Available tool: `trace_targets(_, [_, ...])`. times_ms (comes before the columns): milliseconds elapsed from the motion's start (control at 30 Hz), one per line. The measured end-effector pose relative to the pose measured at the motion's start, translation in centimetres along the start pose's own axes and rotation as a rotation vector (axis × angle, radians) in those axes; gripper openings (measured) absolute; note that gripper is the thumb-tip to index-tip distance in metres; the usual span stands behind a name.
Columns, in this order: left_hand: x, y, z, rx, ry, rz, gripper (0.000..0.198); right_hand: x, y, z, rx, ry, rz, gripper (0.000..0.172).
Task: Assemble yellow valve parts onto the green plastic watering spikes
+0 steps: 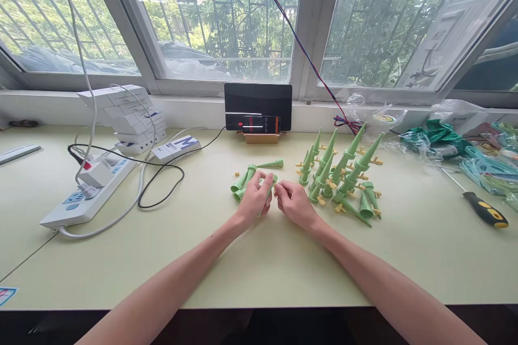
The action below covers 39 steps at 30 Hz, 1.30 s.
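Observation:
Above the middle of the table my left hand (256, 194) is closed around a green plastic watering spike (274, 179), mostly hidden by the fingers. Right beside it, my right hand (294, 200) pinches a small yellow valve (275, 187) at the spike's side; whether it is seated there I cannot tell. Several loose green spikes (245, 177) lie just behind my left hand, with one loose yellow valve (236, 174) to their left. To the right of my right hand, a group of green spikes (324, 172) carries yellow valves; most stand upright, a few lie down.
A phone (261, 124) leans on a stand before a black tablet (258, 98). At left are a power strip (93, 188), stacked white boxes (135, 121) and a looped black cable (162, 206). A screwdriver (485, 209) and plastic bags (437, 137) lie at right.

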State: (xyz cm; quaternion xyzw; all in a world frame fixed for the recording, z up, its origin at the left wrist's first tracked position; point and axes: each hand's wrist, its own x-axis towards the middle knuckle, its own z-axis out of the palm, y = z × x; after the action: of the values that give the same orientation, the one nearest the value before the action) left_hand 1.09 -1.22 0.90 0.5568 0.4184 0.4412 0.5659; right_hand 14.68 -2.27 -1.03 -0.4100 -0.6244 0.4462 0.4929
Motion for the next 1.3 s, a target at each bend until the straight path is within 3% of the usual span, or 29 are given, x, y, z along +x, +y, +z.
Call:
trace_targets(167, [0.1, -0.2, 0.0, -0.001, 0.0, -0.006, 0.038, 0.0, 0.0, 0.0, -0.043, 0.01, -0.006, 0.034])
trace_targets(400, [0.1, -0.1, -0.1, 0.03, 0.011, 0.025, 0.039, -0.1, -0.9, 0.4, 0.44, -0.066, 0.294, 0.046])
trace_targets(500, [0.0, -0.1, -0.1, 0.041, 0.018, 0.036, 0.038, -0.1, -1.0, 0.4, 0.516, -0.09, 0.342, 0.049])
trace_targets(867, [0.0, -0.2, 0.0, 0.005, -0.001, 0.002, 0.038, -0.1, -0.1, 0.0, 0.062, -0.007, 0.024, 0.038])
trace_targets(1300, [0.0, 0.0, 0.1, 0.006, 0.006, -0.01, 0.039, 0.1, 0.0, -0.2, -0.089, 0.006, -0.027, 0.036])
